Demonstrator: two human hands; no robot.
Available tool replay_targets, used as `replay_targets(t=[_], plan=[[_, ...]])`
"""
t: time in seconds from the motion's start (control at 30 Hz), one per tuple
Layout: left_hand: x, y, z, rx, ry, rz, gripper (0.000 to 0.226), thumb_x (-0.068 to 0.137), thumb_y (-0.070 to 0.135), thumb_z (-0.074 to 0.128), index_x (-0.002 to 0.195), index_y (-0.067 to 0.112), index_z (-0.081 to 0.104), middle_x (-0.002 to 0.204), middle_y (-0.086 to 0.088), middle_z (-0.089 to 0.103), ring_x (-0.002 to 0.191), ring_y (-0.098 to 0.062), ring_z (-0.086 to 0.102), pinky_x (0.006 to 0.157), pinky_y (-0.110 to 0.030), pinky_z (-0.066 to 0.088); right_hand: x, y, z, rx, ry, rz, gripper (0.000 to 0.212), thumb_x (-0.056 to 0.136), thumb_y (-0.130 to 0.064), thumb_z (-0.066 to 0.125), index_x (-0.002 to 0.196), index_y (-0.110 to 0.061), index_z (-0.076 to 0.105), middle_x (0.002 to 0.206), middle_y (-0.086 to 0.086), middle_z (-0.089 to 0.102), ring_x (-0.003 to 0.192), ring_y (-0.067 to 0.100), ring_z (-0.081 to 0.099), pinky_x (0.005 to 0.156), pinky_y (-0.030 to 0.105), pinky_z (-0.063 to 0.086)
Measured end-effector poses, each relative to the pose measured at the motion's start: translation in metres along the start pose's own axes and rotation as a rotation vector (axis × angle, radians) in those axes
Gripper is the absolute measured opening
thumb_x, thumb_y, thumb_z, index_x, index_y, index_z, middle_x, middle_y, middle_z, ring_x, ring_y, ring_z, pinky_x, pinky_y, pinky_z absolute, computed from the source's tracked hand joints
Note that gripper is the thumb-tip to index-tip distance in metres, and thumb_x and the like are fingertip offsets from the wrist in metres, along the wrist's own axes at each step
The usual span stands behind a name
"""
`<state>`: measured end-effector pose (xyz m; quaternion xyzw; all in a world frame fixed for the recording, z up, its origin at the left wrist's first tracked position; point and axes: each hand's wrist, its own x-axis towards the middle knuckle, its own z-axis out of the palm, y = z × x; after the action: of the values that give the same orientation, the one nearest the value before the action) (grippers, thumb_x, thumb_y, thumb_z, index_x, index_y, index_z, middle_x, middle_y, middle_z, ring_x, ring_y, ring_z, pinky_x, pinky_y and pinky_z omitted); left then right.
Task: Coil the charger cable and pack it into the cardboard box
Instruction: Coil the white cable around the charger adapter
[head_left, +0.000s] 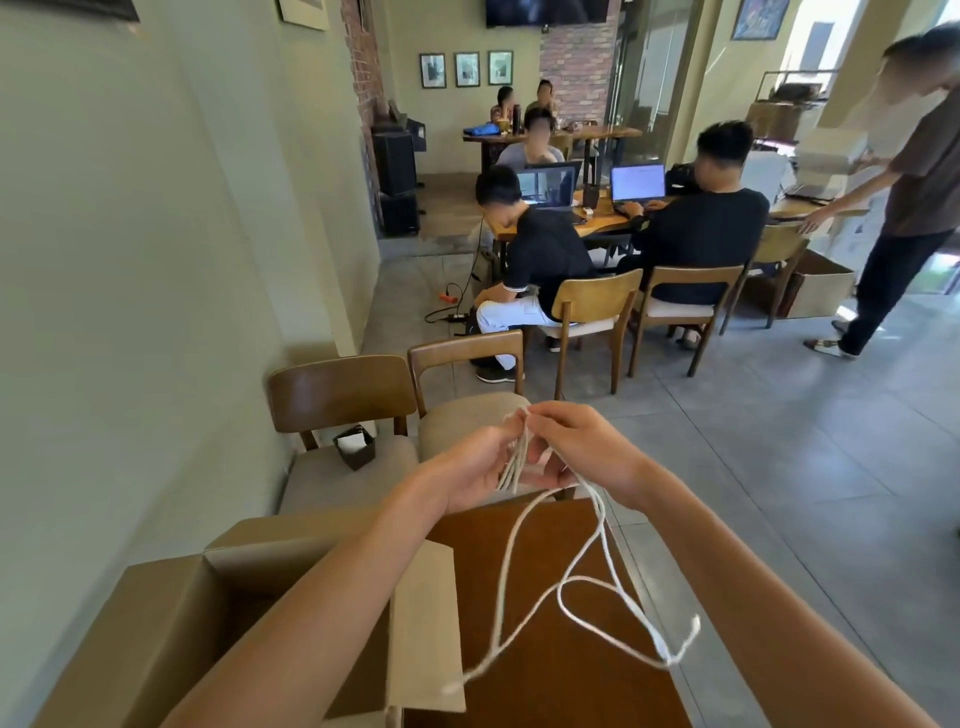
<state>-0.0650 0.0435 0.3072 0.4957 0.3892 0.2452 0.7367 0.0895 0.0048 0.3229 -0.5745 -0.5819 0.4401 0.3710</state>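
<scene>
The white charger cable (602, 540) hangs in loose, blurred loops over the brown table, and its ends dangle low near the table's right edge. Both hands hold it up in the air above the far end of the table. My left hand (480, 462) grips several gathered strands, which run down through its fingers. My right hand (576, 447) pinches the top of that same bundle, touching the left hand. The open cardboard box (171, 613) stands at the lower left under my left forearm, its flaps spread, and its inside is mostly hidden.
The brown wooden table (524, 551) carries the box. Two wooden chairs (343, 400) stand just beyond it against the left wall, one with a small dark holder on its seat. Farther off, people sit at tables with laptops, and a person stands at the right.
</scene>
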Motion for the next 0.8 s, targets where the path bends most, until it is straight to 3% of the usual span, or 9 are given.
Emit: replay_targets(t=[0.07,0.17,0.27,0.33,0.43,0.5,0.67,0.8], plan=[[0.005,0.001,0.004,-0.111,0.042,0.034,0.047,0.11,0.041,0.036,0.14,0.011,0.056,0.108,-0.015,0.066,0.091,-0.021,0.068,0.083,-0.036,0.057,-0.004,-0.001,0.006,0.028,0.056,-0.05,0.02,0.108,-0.029,0.05,0.107,-0.017,0.066,0.081,0.008,0.072,0.059,0.018,0.067,0.058,0.03,0.057],[0.011,0.012,0.002,-0.316,0.088,0.028,0.052,0.11,0.047,0.028,0.154,0.023,0.042,0.094,-0.011,0.071,0.075,-0.02,0.069,0.076,-0.035,0.05,-0.011,0.008,0.015,0.078,0.071,-0.094,0.022,0.106,-0.028,0.052,0.104,-0.011,0.066,0.083,0.007,0.074,0.06,0.018,0.067,0.062,0.031,0.059],[0.005,0.03,0.001,-0.351,0.035,0.076,0.054,0.111,0.045,0.027,0.158,0.019,0.025,0.122,-0.019,0.073,0.103,-0.032,0.075,0.094,-0.046,0.052,-0.016,0.027,0.026,0.106,-0.001,-0.074,0.026,0.106,-0.03,0.051,0.103,-0.01,0.067,0.08,0.006,0.073,0.067,0.02,0.069,0.07,0.032,0.06],[0.004,0.035,-0.002,-0.344,0.025,0.097,0.052,0.111,0.033,0.036,0.157,0.01,0.027,0.121,-0.02,0.073,0.108,-0.033,0.074,0.104,-0.049,0.05,-0.017,0.042,0.033,0.09,-0.06,-0.055,0.033,0.106,-0.036,0.048,0.098,-0.011,0.067,0.073,0.003,0.069,0.068,0.019,0.067,0.074,0.027,0.058],[0.003,0.036,-0.007,-0.338,-0.018,0.064,0.053,0.11,0.028,0.042,0.155,0.002,0.032,0.085,-0.012,0.073,0.067,-0.018,0.07,0.091,-0.044,0.059,-0.018,0.063,0.039,0.063,-0.114,-0.057,0.041,0.105,-0.046,0.044,0.084,-0.017,0.064,0.065,-0.003,0.061,0.065,0.014,0.061,0.078,0.024,0.051],[-0.001,0.038,-0.011,-0.243,-0.075,0.031,0.054,0.11,0.03,0.04,0.155,0.0,0.032,0.069,-0.004,0.06,0.051,-0.01,0.054,0.082,-0.037,0.059,-0.016,0.076,0.039,0.046,-0.132,-0.069,0.042,0.102,-0.051,0.046,0.078,-0.02,0.063,0.065,-0.002,0.059,0.065,0.012,0.059,0.081,0.03,0.049],[-0.01,0.044,-0.022,0.197,-0.184,-0.034,0.048,0.111,0.03,0.036,0.147,0.001,0.049,0.063,-0.001,0.042,0.053,-0.008,0.036,0.068,-0.027,0.053,-0.007,0.095,0.027,-0.088,-0.103,-0.022,0.053,0.089,-0.067,0.057,0.075,-0.016,0.062,0.063,-0.006,0.056,0.061,0.011,0.052,0.068,0.029,0.043],[-0.019,0.049,-0.02,0.454,-0.323,-0.101,0.041,0.111,0.031,0.039,0.141,0.013,0.06,0.066,-0.004,0.061,0.053,-0.008,0.046,0.074,-0.025,0.055,0.002,0.1,0.01,-0.271,-0.063,0.08,0.06,0.075,-0.076,0.063,0.066,-0.017,0.055,0.051,-0.013,0.048,0.053,0.011,0.046,0.059,0.026,0.039]])
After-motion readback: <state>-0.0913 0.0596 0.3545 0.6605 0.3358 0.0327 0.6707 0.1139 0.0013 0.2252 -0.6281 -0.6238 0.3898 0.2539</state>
